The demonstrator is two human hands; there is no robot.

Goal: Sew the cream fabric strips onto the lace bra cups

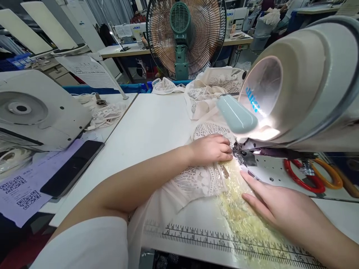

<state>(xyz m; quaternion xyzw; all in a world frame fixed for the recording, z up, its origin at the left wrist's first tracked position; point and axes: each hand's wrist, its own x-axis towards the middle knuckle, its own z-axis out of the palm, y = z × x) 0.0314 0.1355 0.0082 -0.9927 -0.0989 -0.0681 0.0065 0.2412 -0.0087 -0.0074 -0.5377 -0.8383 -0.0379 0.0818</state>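
My left hand point(211, 149) lies on cream lace fabric point(198, 180), its fingers curled and pressed down right beside the presser foot point(243, 155) of a white Juki sewing machine point(308, 78). My right hand point(276, 203) rests flat with fingers stretched out on a yellowish lace strip point(241, 216), its fingertips pointing at the presser foot. The machine's lamp lights the spot under the needle. More of the lace garment point(213, 89) is heaped behind the machine.
A printed ruler strip point(224, 241) runs along the table's front edge. Red and orange scissors point(311, 175) lie under the machine arm at the right. A black phone point(73, 167) and QR-code papers point(19, 192) lie at the left beside another machine point(39, 108). A standing fan point(185, 37) is behind.
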